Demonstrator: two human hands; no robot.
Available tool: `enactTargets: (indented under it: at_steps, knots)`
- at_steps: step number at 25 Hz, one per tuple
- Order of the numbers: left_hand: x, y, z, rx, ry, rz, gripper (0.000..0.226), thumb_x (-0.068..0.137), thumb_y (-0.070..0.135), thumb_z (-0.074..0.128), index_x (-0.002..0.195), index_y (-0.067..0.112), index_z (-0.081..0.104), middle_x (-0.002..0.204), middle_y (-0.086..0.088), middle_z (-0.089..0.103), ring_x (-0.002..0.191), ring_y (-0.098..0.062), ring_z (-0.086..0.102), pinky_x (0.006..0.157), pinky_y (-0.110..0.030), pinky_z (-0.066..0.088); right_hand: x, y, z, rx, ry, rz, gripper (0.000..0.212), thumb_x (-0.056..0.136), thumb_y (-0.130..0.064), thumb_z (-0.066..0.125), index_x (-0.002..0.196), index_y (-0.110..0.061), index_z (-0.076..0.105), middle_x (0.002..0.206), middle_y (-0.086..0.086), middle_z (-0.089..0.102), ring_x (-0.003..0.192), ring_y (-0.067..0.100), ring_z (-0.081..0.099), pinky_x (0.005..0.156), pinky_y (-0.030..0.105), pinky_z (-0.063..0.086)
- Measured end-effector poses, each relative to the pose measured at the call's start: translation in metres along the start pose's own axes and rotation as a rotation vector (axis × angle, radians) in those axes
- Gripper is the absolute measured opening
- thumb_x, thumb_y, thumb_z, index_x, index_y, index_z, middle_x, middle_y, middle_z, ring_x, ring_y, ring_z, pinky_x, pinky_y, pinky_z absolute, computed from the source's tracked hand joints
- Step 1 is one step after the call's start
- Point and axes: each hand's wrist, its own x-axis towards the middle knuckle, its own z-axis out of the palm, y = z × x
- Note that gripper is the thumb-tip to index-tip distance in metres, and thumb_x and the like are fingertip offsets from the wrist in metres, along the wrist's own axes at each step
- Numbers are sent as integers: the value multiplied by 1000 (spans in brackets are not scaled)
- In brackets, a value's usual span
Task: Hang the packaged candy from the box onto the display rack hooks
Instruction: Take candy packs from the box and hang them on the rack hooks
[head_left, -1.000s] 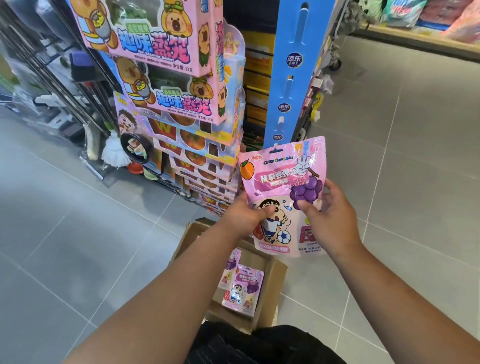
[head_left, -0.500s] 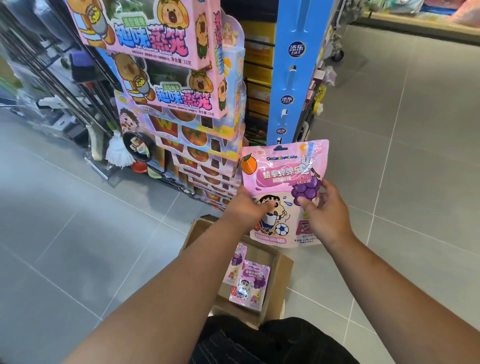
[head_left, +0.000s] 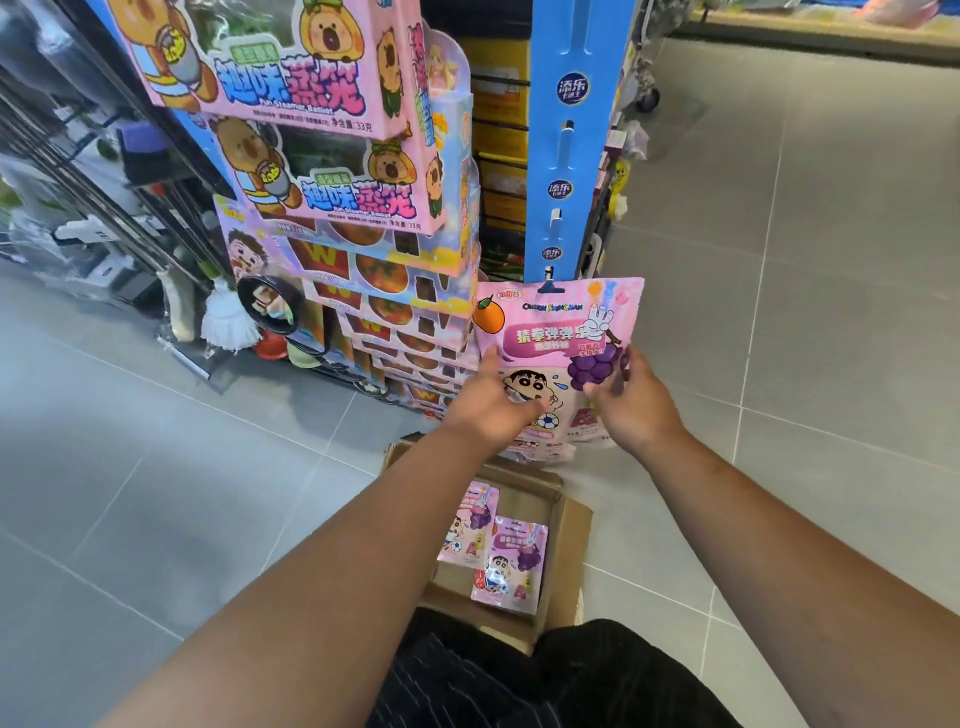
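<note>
A pink candy packet (head_left: 553, 332) with a cartoon boy and grapes is held upright against the foot of the blue display rack strip (head_left: 566, 130). Its top hang hole sits at a small dark hook (head_left: 549, 283) on the strip. My left hand (head_left: 493, 400) grips the packet's lower left side. My right hand (head_left: 631, 400) grips its lower right side, fingers over the grape print. Below, an open cardboard box (head_left: 563, 525) on the floor holds two more pink packets (head_left: 511, 561).
Stacked pink and blue boxed sweets (head_left: 332, 171) fill the display left of the strip. Mops and cleaning tools (head_left: 218, 317) lean at far left. Grey tiled floor (head_left: 831, 312) spreads to the right. My dark-clothed legs (head_left: 519, 680) are just behind the box.
Both hands have moved the packet forward and slightly down toward the blue strip; its hang hole now meets the lowest hook. The view has shifted closer to the rack.
</note>
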Motion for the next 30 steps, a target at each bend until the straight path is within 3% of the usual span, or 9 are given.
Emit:
enactTargets:
  at_steps: [5, 11, 17, 20, 24, 30]
  knots:
    - [-19, -13, -30, 346, 25, 149, 87, 86, 35, 73, 156, 25, 22, 151, -4, 44, 137, -25, 46, 111, -39, 39, -32, -3, -4, -441, -21, 26, 69, 87, -37, 66, 145, -20, 33, 134, 17, 50, 126, 37, 47, 100, 43, 44]
    - [-45, -54, -75, 668, -71, 317, 81, 91, 42, 65, 156, 24, 20, 156, -4, 37, 141, -26, 38, 114, -38, 33, -98, -18, 37, -721, 7, -15, 77, 91, -47, 58, 153, -20, 21, 151, 12, 35, 133, 36, 39, 102, 44, 41]
    - [-34, -140, -104, 844, -173, 375, 79, 95, 48, 54, 158, 24, 14, 162, -5, 27, 148, -25, 26, 119, -38, 24, -140, 7, 139, -764, 16, 26, 75, 92, -48, 54, 153, -20, 21, 156, 10, 31, 138, 34, 33, 107, 44, 36]
    - [-18, -188, -99, 859, -191, 349, 80, 93, 48, 57, 157, 24, 16, 159, -5, 32, 144, -27, 33, 115, -42, 32, -142, 39, 184, -758, -35, 89, 74, 92, -48, 54, 152, -20, 22, 155, 11, 32, 137, 35, 35, 107, 44, 37]
    - [13, -268, -63, 874, -272, 240, 77, 91, 47, 60, 155, 25, 23, 154, -8, 40, 138, -32, 40, 111, -47, 40, -133, 104, 245, -718, -139, 194, 73, 92, -48, 55, 152, -20, 23, 150, 14, 37, 132, 37, 41, 101, 45, 42]
    - [83, -396, 14, 874, -352, 80, 74, 94, 45, 57, 155, 22, 23, 157, -10, 33, 142, -34, 33, 111, -46, 36, -91, 222, 334, -655, -222, 302, 71, 92, -45, 59, 150, -21, 27, 145, 15, 39, 129, 38, 42, 98, 48, 44]
